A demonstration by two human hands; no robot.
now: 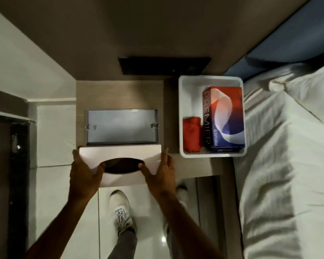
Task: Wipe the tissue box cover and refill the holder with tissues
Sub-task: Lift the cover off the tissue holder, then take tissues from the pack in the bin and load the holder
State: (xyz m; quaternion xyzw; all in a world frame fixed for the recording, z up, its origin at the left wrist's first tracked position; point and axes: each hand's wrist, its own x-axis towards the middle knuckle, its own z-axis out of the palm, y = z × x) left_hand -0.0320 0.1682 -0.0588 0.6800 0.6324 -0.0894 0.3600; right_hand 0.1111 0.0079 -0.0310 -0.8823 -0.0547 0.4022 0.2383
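The white tissue box cover with a dark oval slot is held out over the near edge of the wooden bedside table. My left hand grips its left end and my right hand grips its right end, with both thumbs at the slot. Just behind the cover lies the rectangular holder base, open, with nothing visible inside. A red and blue Premier tissue box stands in a white tray to the right, next to a folded red cloth.
A bed with white sheets borders the table on the right. A dark panel sits on the wall behind the table. White floor tiles and my shoes are below, with a dark door frame at the left.
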